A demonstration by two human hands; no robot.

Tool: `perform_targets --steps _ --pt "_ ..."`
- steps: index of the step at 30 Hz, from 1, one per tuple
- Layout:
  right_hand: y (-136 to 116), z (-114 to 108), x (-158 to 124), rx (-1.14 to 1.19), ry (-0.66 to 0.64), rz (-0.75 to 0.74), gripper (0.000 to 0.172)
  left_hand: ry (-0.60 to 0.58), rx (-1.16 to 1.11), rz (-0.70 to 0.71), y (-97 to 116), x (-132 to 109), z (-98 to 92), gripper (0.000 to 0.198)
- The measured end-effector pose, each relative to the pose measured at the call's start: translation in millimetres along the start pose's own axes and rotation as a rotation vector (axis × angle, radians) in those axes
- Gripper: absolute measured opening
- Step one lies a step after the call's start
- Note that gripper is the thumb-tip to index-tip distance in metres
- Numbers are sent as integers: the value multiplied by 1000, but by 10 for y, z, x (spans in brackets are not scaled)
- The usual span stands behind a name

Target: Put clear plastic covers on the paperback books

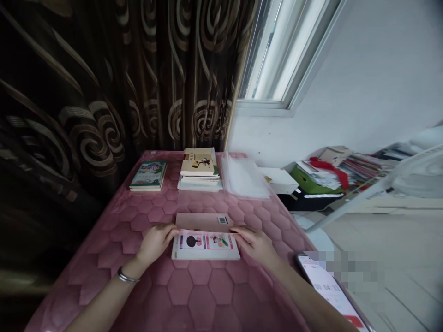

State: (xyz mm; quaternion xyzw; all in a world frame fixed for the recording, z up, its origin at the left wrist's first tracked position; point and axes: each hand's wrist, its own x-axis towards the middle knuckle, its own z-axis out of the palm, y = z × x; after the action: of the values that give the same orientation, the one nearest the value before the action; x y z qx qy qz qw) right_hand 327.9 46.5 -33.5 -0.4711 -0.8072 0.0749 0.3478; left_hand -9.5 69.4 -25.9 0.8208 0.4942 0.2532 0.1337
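While the left hand (155,242) and the right hand (254,244) sit at opposite sides of the book (204,252), each pinches one end of a thin sheet (204,232) across its middle; whether that is a page or clear film, I cannot tell. The book lies flat on the pink table (190,295), its barcode (222,220) on the far part and two small pictures on the near part. A silver bracelet (128,276) circles the left wrist. Beside the right forearm is a phone (325,286) with a timer showing. Beyond the book, from left to right, are a green-covered book (148,174), a stack (199,170) and clear sleeves (244,177). Past the table stand a white box (280,180) and a green bin (301,179); behind hangs a dark curtain (138,92), next to a window (270,55).
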Motion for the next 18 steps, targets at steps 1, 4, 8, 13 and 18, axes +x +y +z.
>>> perform_targets --steps 1,4,8,13,18 --pt "15 8 25 45 -8 59 26 22 0 0 -1 42 -7 28" --pt "71 69 104 148 -1 215 27 122 19 14 7 166 -8 28" --pt "124 143 269 166 110 317 31 542 207 -15 150 194 37 27" --pt "117 162 549 176 239 324 31 406 445 334 556 -80 234 22" --pt "125 210 721 241 278 312 30 -110 536 466 804 -179 504 39"
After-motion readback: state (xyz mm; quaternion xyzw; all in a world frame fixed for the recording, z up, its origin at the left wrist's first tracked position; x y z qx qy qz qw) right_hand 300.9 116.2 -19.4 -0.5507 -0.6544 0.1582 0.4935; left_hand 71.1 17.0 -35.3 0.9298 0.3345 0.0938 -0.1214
